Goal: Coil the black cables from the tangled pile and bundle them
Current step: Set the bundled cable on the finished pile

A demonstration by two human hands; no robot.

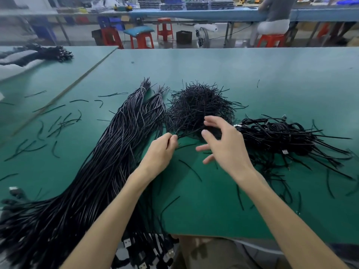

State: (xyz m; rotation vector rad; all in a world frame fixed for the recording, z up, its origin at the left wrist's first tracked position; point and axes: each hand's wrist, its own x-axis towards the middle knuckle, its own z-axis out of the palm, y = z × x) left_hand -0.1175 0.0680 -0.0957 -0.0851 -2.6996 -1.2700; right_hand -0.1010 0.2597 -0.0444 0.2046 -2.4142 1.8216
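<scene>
Green tabletop (213, 200) with black cables (108, 152) lying uncoiled at centre left, so most of the job seems left; a few coiled bundles (281, 136) sit at right. Your left hand (162, 150) pinches one tie (181, 135) from the tie pile (196, 105); your right hand (223, 144) hovers, grip wide.

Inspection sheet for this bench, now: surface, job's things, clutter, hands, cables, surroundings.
Surface: green mat, with a seam to a second mat at left.
Job's things: long cables laid straight at left; tie pile at centre; coiled cables heaped at right.
Clutter: loose ties scattered over the mat.
Hands: left hand pinches a strand at the tie pile's edge; right hand open, fingers spread, blurred.
Cables: USB plugs of the long cables at the near edge.
Surroundings: red stools, floor fan, a seated person at the far bench.
</scene>
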